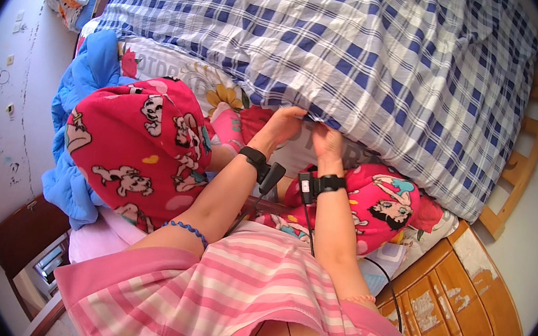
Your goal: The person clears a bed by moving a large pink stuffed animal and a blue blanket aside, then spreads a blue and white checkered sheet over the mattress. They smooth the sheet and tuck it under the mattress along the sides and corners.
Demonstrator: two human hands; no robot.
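A blue and white checked quilt [386, 68] covers the far part of the bed. At its near edge, my left hand [281, 128] has its fingers closed on the cloth. Close beside it on the right, my right hand [328, 143] pinches the same edge, and a small dark gap or fold shows between the two. The fingertips are partly hidden by the fabric. Each wrist wears a black strapped device, and cables run back from them. My knees, in red cartoon-print trousers [132, 146], are bent on both sides of my arms.
Under the quilt lies a flowered sheet [190, 69]. A blue padded cloth [90, 75] is bunched at the left. A wooden headboard-like panel [459, 302] with peeling finish stands at the lower right, a slatted wooden rail [527, 144] at the right. A dark wooden chair [26, 233] is lower left.
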